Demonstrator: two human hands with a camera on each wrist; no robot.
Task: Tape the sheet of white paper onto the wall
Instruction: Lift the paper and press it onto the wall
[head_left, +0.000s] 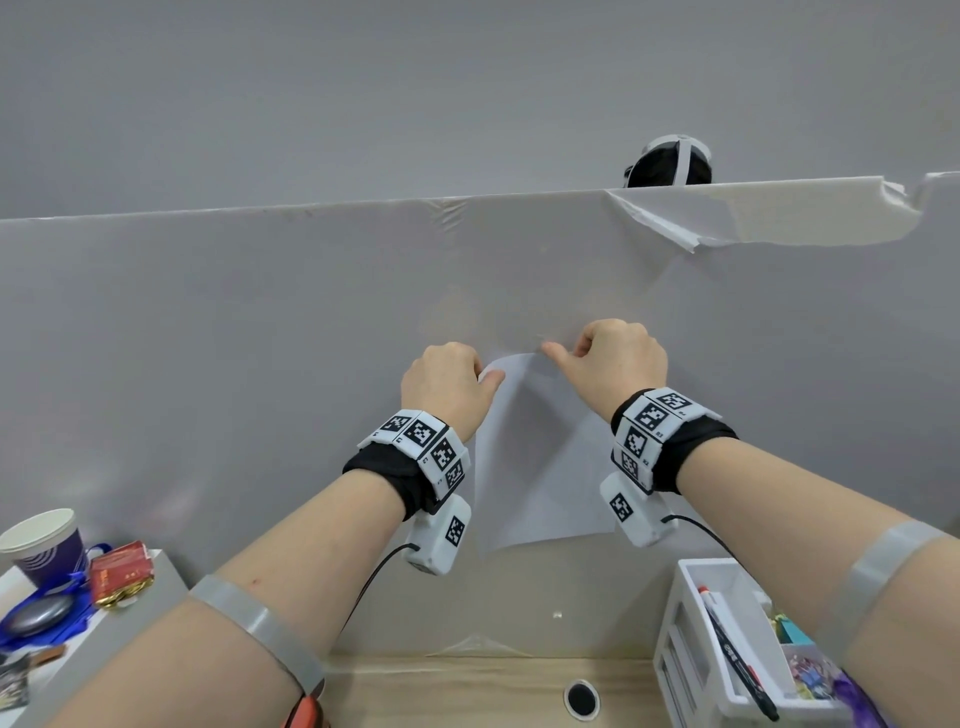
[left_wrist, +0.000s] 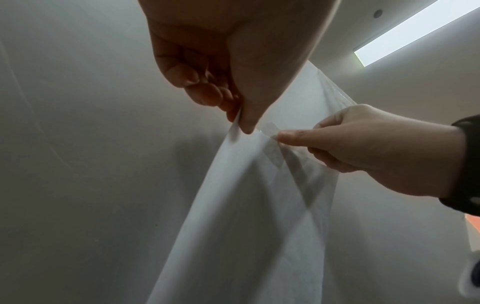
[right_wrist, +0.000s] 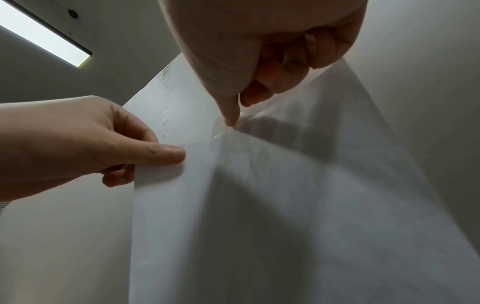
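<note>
The white paper sheet (head_left: 540, 467) hangs against the grey wall panel (head_left: 234, 338), its top bowed away from the panel. My left hand (head_left: 452, 384) pinches the sheet's top left corner between thumb and curled fingers (left_wrist: 241, 121). My right hand (head_left: 608, 358) has its fingers curled and its thumb (left_wrist: 291, 137) stretched to the sheet's top edge. There it pinches a short strip of clear tape (left_wrist: 267, 127) that laps over the paper. In the right wrist view the thumb tip (right_wrist: 231, 119) presses on the tape (right_wrist: 221, 129). The left thumb (right_wrist: 166, 154) lies on the paper (right_wrist: 285, 205).
A wooden desk (head_left: 467, 691) with a cable hole (head_left: 582, 699) lies below. At left stand a paper cup (head_left: 44, 545) and a red packet (head_left: 122, 571). At right a white organiser (head_left: 691, 623) holds a pen (head_left: 737, 660). Film peels from the panel's top right (head_left: 727, 218).
</note>
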